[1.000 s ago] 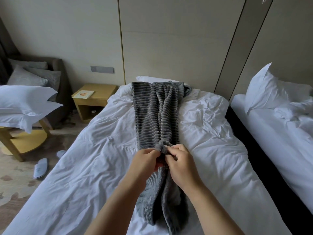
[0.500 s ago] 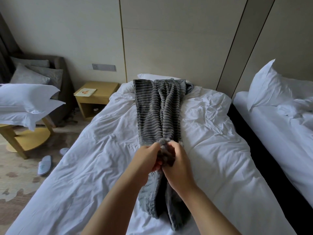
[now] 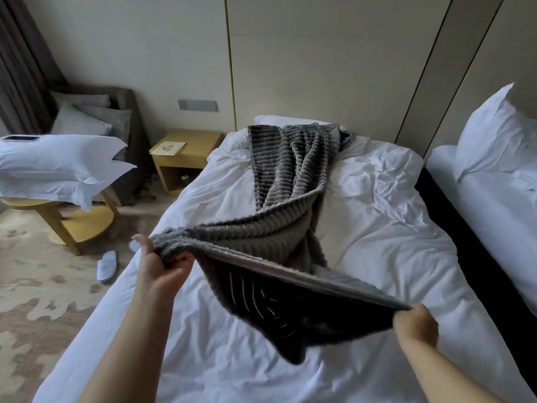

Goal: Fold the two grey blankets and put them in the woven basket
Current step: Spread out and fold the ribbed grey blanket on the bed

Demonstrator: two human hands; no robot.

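Grey ribbed fleece blanket (image 3: pixel 290 175) lies lengthwise on a white-sheeted bed (image 3: pixel 383 234). Its far end is at twelve o'clock, by the bed's head, and its near edge is lifted and stretched wide. Left hand (image 3: pixel 158 266), at nine o'clock, pinches one near corner. Right hand (image 3: pixel 415 324), at four o'clock, has its fingers curled round the other corner. The step in hand looks like opening the blanket out before a first fold. The next move probably calls for carrying the held edge toward twelve o'clock with corners matched. No woven basket or second blanket is in view.
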